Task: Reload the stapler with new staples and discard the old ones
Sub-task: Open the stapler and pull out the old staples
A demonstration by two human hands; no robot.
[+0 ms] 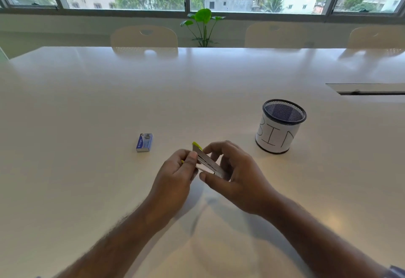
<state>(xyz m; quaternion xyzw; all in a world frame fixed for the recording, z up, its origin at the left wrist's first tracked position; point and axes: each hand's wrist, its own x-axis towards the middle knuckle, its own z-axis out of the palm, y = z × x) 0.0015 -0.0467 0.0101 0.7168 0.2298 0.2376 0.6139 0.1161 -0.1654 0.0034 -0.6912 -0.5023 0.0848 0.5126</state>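
Note:
A small stapler (207, 161) with yellow-green plastic and a bare metal channel is held above the white table (87, 106), near its front middle. My left hand (175, 177) pinches its far end with the thumb on top. My right hand (236, 172) grips its near end from the right, fingers curled over it. Much of the stapler is hidden by both hands; no staples can be made out. A blue staple box (144, 142) lies shut on the table to the left. A black mesh cup (280, 126) wrapped in paper marked "BIN" stands to the right.
A cable slot (370, 89) is cut into the table at the far right. Three pale chairs (144, 36) stand along the far edge, with a green plant (203, 25) behind it under the windows.

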